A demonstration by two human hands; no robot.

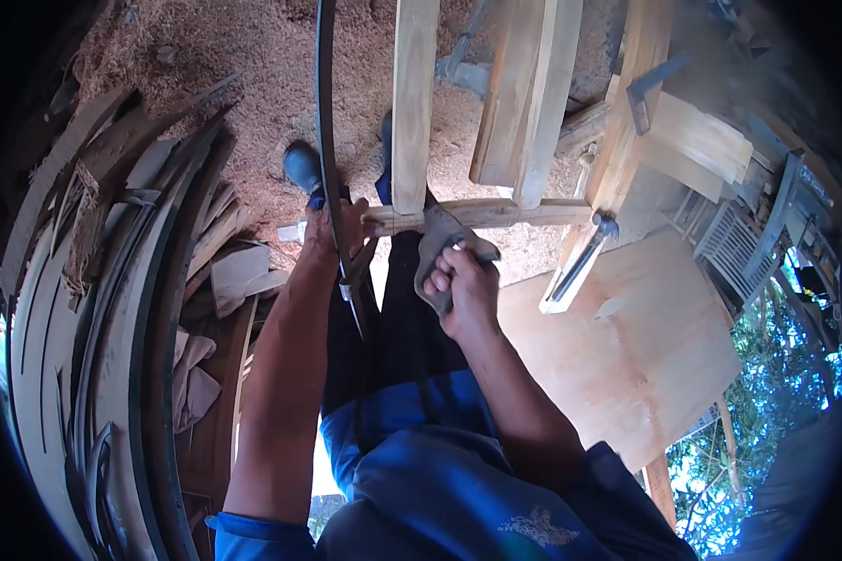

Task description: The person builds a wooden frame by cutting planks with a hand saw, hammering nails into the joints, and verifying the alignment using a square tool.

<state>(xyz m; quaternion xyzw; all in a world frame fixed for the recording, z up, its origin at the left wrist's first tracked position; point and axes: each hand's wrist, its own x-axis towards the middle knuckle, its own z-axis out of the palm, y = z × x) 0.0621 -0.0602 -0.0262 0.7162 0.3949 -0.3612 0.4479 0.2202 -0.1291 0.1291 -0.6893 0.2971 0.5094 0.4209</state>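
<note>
Sawdust-covered workshop floor (pixel 253 56), curved dark strips stacked off to the left. Left hand (pixel 332 234) is wrapped around a thin wooden crosspiece (pixel 496 213) near its left end, with a long dark curved strip (pixel 327 140) running past the fingers. Right hand (pixel 463 285) is fisted on a grey sanding pad (pixel 437 245), pressed against the crosspiece just right of the left grip. Pale planks (pixel 413 93) rest across the crosspiece, directly above both hands. Plywood sheet (pixel 627 346) lies right of the right hand.

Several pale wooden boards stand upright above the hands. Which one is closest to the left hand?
The leftmost board, a single narrow plank ending just right of the left hand. The other boards stand further right, beyond the right hand.
</note>
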